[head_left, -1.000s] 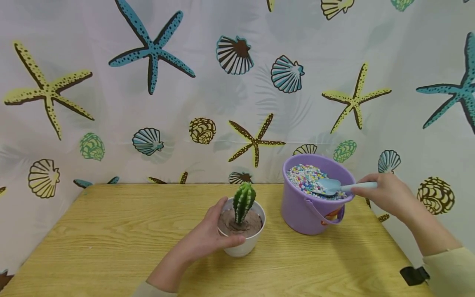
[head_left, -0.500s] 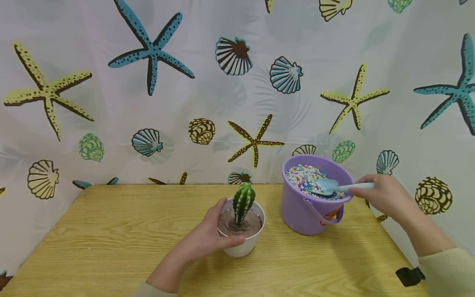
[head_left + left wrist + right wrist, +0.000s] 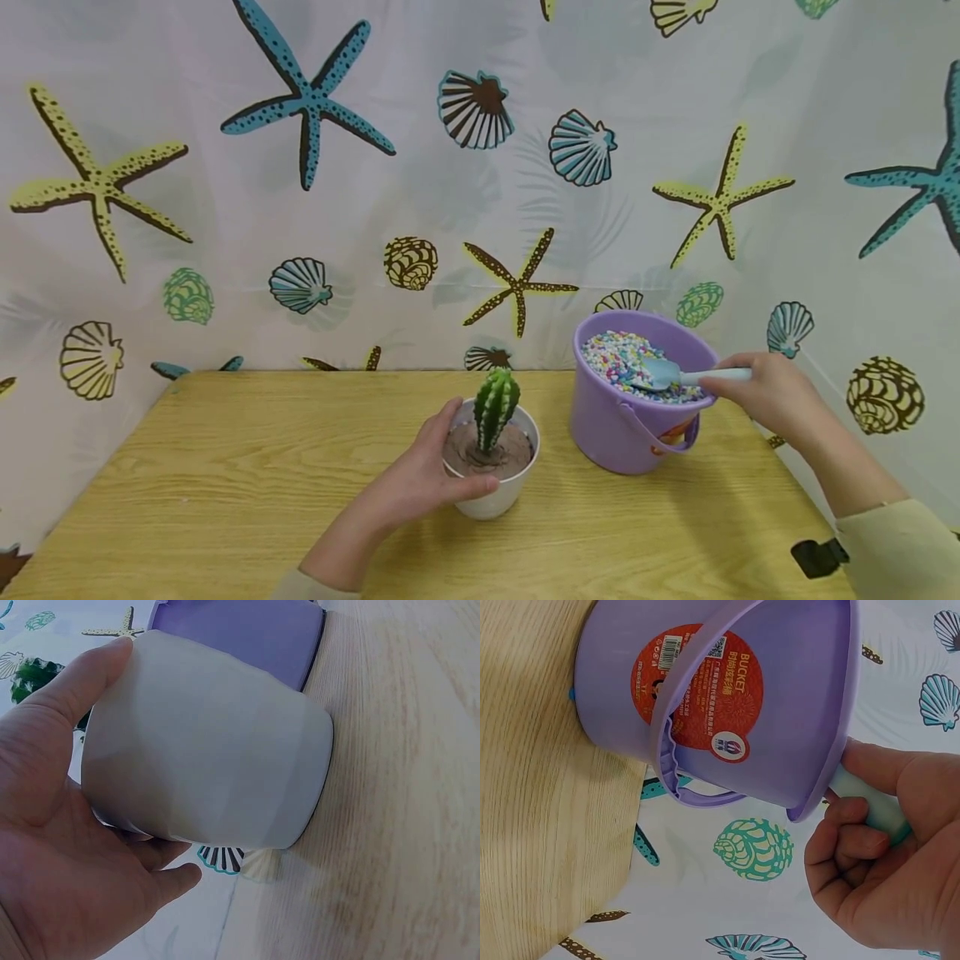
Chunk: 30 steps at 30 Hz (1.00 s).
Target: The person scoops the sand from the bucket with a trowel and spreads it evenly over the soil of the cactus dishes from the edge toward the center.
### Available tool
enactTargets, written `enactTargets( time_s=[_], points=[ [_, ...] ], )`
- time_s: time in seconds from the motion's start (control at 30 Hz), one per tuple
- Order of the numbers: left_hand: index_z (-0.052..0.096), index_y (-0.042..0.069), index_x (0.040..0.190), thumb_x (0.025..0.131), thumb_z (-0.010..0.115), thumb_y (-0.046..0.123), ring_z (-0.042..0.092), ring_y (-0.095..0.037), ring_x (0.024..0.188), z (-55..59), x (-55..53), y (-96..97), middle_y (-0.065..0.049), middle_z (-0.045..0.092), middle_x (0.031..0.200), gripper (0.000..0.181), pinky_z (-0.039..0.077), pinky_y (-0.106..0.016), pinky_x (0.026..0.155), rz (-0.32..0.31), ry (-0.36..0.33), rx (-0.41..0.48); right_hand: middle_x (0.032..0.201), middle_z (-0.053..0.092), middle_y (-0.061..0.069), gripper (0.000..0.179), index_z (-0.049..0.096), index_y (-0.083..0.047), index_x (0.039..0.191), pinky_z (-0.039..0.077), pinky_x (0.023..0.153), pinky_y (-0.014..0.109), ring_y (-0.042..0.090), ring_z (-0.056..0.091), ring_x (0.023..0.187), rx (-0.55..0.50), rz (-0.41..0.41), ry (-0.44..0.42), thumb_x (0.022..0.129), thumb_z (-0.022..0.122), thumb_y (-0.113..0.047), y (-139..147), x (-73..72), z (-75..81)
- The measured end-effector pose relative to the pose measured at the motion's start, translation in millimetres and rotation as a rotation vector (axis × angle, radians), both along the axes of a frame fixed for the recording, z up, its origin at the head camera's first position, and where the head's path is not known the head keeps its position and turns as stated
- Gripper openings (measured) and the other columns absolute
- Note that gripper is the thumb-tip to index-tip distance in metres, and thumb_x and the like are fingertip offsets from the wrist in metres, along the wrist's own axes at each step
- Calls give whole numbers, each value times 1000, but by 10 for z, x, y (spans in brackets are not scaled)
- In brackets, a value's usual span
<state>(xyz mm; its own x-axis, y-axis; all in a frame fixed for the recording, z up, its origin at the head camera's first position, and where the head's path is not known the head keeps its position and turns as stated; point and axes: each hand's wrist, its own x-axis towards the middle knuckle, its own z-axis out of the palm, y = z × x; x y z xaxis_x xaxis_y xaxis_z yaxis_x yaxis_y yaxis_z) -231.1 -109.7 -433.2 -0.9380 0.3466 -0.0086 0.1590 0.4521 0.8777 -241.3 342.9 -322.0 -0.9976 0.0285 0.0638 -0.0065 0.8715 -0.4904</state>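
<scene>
The right hand [image 3: 772,396] has its fingers curled closed around the handle of a pale blue scoop [image 3: 660,375], just outside the bucket's rim. The left hand [image 3: 420,471] curves part-open round the near left of a white pot [image 3: 487,502], thumb in front, fingers behind. The scoop's blade lies among multicoloured beads [image 3: 618,358] in a purple bucket [image 3: 607,429]. A shallow blade angle and modest load would probably limit spills; a light hold should steady the pot. The left forearm slants up from the bottom edge; the right slopes in from lower right. The pot, bearing a green cactus [image 3: 495,408], stands upright on a wooden table [image 3: 262,483], left of the bucket.
</scene>
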Motion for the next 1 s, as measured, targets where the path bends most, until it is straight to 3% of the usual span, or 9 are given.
enactTargets(
  time_s=[0.23,1.0],
  points=[
    [15,13,178,87,96,46,33,-51,158,-16,-8,4,-26,22,177,127,34,-70,123,1,-12,11,96,73,10,51,76,6,122,41,63,38,25,50,78,-34,-5,16,105,77,-42,-31,-44,-85],
    [15,19,179,86,95,50,37,-50,156,-27,-25,4,-24,24,177,127,37,-71,121,0,-1,-14,82,65,2,49,77,5,121,37,56,35,22,43,69,-118,-13,36,106,76,-41,-54,-28,-121]
  ],
)
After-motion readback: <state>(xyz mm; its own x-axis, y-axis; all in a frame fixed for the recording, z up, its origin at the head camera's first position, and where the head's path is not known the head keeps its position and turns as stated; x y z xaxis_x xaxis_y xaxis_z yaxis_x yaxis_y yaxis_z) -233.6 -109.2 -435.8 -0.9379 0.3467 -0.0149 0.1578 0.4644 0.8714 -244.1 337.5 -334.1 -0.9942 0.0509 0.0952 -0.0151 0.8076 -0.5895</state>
